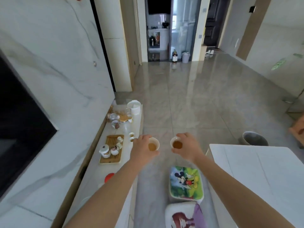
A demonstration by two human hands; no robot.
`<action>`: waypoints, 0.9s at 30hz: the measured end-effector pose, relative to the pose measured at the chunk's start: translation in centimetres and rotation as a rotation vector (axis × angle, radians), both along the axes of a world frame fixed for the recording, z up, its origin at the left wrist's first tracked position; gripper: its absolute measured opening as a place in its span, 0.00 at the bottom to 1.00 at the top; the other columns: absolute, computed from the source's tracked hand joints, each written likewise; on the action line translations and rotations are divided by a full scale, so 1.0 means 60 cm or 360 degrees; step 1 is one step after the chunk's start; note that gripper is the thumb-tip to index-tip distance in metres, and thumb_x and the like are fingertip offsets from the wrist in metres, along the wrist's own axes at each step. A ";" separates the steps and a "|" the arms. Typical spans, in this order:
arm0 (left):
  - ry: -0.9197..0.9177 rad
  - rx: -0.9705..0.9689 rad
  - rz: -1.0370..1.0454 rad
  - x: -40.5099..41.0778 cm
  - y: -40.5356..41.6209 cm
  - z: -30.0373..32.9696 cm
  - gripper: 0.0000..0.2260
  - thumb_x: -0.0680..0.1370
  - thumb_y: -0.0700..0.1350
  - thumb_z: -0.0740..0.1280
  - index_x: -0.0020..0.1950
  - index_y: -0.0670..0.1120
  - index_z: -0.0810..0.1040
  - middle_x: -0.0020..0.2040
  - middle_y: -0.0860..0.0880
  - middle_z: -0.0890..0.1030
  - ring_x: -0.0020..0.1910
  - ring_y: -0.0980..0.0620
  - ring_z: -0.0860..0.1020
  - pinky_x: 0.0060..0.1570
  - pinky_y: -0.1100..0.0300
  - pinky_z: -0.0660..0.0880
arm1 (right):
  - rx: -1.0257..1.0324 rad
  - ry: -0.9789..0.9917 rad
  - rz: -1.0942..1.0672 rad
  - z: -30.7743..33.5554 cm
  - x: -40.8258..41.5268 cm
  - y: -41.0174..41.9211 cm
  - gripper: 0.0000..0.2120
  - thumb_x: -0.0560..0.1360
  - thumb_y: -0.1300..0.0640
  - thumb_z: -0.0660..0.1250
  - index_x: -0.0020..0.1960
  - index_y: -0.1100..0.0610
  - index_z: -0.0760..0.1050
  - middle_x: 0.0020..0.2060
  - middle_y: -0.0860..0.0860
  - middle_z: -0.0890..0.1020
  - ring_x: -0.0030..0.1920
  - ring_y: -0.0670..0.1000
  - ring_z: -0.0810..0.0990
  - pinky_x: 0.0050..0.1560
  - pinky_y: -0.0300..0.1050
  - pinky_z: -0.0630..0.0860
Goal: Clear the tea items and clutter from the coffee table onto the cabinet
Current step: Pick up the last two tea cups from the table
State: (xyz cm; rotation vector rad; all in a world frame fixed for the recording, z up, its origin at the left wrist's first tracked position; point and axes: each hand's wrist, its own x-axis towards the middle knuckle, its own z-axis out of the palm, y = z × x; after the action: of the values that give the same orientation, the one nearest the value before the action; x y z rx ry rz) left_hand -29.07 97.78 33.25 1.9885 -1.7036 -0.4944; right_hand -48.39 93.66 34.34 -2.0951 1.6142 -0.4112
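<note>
My left hand (142, 149) grips a small white teacup (154, 144) with pale amber tea in it. In my right hand (186, 148) is a second white teacup (176, 143) holding darker tea. Both cups hang over the floor between the low white cabinet (97, 175) on the left and the white coffee table (256, 171) on the right. On the cabinet lies a bamboo tea tray (109, 157) with a lidded white gaiwan (105, 151) and small cups. Two small cups (131, 137) stand at the cabinet's edge near my left hand.
Further back on the cabinet stand a glass pitcher (125, 125), a white kettle (134, 106) and more teaware. A red lid (109, 177) sits nearer me. Two cartoon cushions (185, 182) lie on the floor between cabinet and table. A grey bin (254, 139) stands beyond the table.
</note>
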 end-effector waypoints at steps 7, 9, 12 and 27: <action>0.0017 0.0084 0.0314 0.172 0.057 -0.024 0.33 0.68 0.56 0.73 0.69 0.52 0.66 0.67 0.49 0.69 0.66 0.46 0.65 0.61 0.55 0.66 | 0.0111 -0.0050 0.0273 -0.031 0.186 0.004 0.33 0.68 0.48 0.73 0.69 0.55 0.66 0.65 0.53 0.68 0.64 0.54 0.70 0.61 0.41 0.65; 0.0057 0.0133 0.0424 0.211 0.068 -0.038 0.33 0.68 0.56 0.73 0.70 0.52 0.65 0.68 0.49 0.68 0.67 0.46 0.65 0.62 0.54 0.66 | 0.0138 -0.0052 0.0368 -0.045 0.231 -0.003 0.33 0.68 0.49 0.73 0.69 0.56 0.66 0.65 0.54 0.68 0.65 0.54 0.68 0.63 0.42 0.65; 0.0008 0.0203 0.0532 0.257 0.071 -0.065 0.33 0.67 0.57 0.73 0.69 0.53 0.66 0.65 0.49 0.71 0.65 0.47 0.67 0.60 0.59 0.64 | 0.0168 -0.0024 0.0484 -0.069 0.285 -0.025 0.31 0.68 0.50 0.72 0.68 0.55 0.69 0.65 0.53 0.69 0.66 0.54 0.66 0.66 0.43 0.64; 0.0188 0.0472 0.0942 0.349 -0.147 -0.222 0.29 0.70 0.49 0.73 0.67 0.54 0.63 0.65 0.47 0.64 0.64 0.46 0.63 0.58 0.55 0.68 | 0.0296 0.0264 0.0798 -0.223 0.433 -0.299 0.32 0.69 0.50 0.71 0.69 0.54 0.64 0.64 0.55 0.69 0.65 0.55 0.66 0.65 0.47 0.66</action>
State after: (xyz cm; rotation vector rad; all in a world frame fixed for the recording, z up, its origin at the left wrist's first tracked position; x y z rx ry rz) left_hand -8.14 88.96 19.95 2.4771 -0.9366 -0.6522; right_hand -22.38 75.71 20.98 -2.3279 1.0944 0.0793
